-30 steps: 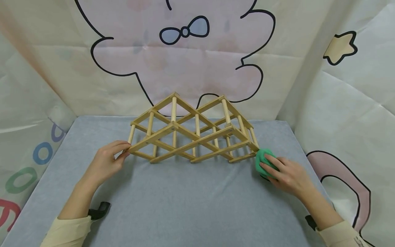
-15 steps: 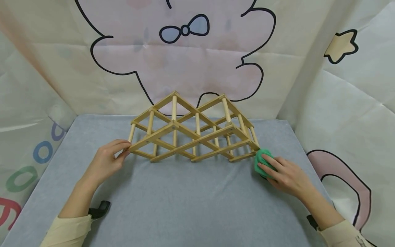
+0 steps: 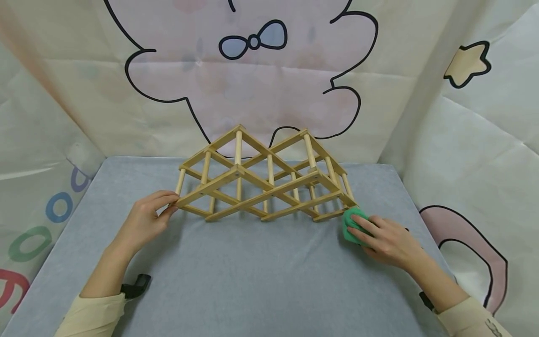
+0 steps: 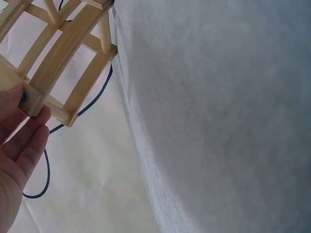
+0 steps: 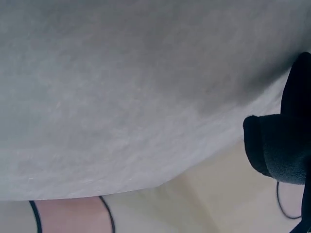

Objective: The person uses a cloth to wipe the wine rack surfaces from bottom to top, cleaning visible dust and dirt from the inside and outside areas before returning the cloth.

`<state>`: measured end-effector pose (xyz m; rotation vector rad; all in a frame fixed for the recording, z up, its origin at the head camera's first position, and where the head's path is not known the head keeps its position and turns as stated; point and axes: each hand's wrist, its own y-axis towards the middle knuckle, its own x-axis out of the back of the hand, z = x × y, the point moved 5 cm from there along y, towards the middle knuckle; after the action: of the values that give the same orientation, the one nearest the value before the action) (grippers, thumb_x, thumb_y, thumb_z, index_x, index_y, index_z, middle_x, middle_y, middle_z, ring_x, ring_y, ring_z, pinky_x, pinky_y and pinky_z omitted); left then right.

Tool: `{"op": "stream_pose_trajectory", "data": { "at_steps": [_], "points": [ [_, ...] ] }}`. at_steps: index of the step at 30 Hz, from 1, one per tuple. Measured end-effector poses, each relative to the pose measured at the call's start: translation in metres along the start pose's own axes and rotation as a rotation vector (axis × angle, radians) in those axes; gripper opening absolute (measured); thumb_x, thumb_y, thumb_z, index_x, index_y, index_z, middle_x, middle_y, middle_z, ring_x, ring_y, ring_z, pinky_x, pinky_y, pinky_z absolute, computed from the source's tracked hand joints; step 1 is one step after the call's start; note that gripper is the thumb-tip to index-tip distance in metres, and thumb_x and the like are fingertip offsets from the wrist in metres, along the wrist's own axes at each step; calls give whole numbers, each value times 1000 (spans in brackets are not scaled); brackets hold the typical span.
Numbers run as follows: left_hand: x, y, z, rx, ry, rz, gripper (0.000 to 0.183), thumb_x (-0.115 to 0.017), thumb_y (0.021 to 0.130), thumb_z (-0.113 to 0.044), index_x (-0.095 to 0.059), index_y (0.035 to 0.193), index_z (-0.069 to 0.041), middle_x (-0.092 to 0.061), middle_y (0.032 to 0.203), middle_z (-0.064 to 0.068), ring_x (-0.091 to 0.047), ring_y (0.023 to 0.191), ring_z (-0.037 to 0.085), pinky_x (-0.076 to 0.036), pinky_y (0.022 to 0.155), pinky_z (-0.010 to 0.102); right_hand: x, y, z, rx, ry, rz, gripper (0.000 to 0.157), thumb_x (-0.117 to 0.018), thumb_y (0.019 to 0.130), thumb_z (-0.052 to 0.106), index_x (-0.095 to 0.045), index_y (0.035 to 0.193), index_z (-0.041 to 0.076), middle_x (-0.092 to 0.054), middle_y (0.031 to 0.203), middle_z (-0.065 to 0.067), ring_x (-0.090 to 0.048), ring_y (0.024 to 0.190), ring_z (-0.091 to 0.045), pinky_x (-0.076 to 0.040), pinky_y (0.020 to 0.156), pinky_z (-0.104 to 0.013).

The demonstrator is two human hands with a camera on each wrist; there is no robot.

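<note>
A folding wooden lattice rack point(image 3: 273, 191) of slats and round dowels stands zigzag on the cloth-covered table. My left hand point(image 3: 145, 220) pinches its left end; in the left wrist view the thumb and fingers of that hand point(image 4: 22, 150) hold a slat tip beside a screw head. At the rack's opposite end, my right hand point(image 3: 389, 241) grips a crumpled green cloth point(image 3: 353, 227) against the lower right corner. The fingers partly cover the cloth. Neither the right hand nor the cloth shows in the right wrist view.
A pale blue-grey cloth point(image 3: 269, 281) covers the table. Printed curtains point(image 3: 252, 93) hang behind it and on both sides. A black strap point(image 3: 136, 286) sits at the left wrist, and a dark strap point(image 5: 282, 145) fills the right wrist view's edge.
My right hand and the green cloth have shifted slightly left at the rack's right corner. The left hand and the rack stay essentially in place.
</note>
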<state>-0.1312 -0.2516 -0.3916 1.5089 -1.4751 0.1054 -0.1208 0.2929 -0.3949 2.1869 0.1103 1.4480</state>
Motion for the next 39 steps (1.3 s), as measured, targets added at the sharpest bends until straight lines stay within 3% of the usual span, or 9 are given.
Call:
{"op": "stream_pose_trajectory", "data": {
  "at_steps": [6,14,22,26,29,31,33,36,39],
  "points": [
    [0,-1,0,-1,8,5,33,-79,77,24,-78,103,4,-75,107,11,-72,92,30,-45,82,4,-14,3,1,-26,-4,132,44,-36,110,29,-74,122,10,-69,129,-18,-63,85,-31,-53,56,-37],
    [0,-2,2,21,35,23,33,-79,78,23,-78,105,4,-74,108,12,-73,93,29,-46,81,5,-23,13,2,-22,-4,161,53,-25,114,31,-74,123,11,-69,128,-18,-61,84,-30,-49,53,-34],
    [-1,-2,2,17,27,22,33,-79,78,23,-78,104,4,-74,108,12,-73,94,29,-44,82,3,-43,32,12,-12,-2,274,60,-17,116,32,-74,125,15,-65,134,-15,-62,89,-29,-50,56,-34],
    [-1,-1,1,7,16,18,33,-78,77,24,-78,104,4,-75,108,12,-73,94,30,-45,83,4,-49,37,15,-24,8,315,27,-59,108,26,-73,128,16,-63,138,-17,-65,95,-30,-55,60,-35],
    [-1,-1,1,5,11,18,33,-78,78,23,-78,105,4,-75,108,12,-72,94,31,-46,83,5,-51,40,17,-25,-11,327,48,-87,84,24,-73,129,16,-64,138,-16,-65,98,-31,-56,61,-34],
    [-1,-1,1,7,12,19,33,-78,78,24,-78,105,4,-75,108,12,-72,94,31,-45,83,4,-52,42,18,-24,-28,332,54,-90,79,24,-72,130,17,-64,138,-16,-65,98,-31,-55,60,-33],
    [-1,-1,1,12,14,22,33,-78,78,23,-78,105,4,-74,108,12,-72,94,30,-44,84,3,-52,46,19,-27,-31,331,52,-87,83,22,-71,132,16,-62,140,-16,-64,99,-31,-54,60,-33],
    [-1,-2,1,16,16,25,33,-78,78,23,-77,105,5,-74,108,12,-72,94,29,-43,83,2,-53,53,20,-35,-37,313,30,-60,106,23,-69,134,15,-60,142,-17,-63,97,-32,-53,59,-33],
    [-2,-2,2,16,18,27,32,-78,78,23,-77,104,5,-74,108,13,-72,94,29,-44,82,3,-53,61,23,-33,-51,268,47,-27,117,26,-70,133,14,-61,142,-18,-63,94,-31,-53,59,-34]
  ]
}}
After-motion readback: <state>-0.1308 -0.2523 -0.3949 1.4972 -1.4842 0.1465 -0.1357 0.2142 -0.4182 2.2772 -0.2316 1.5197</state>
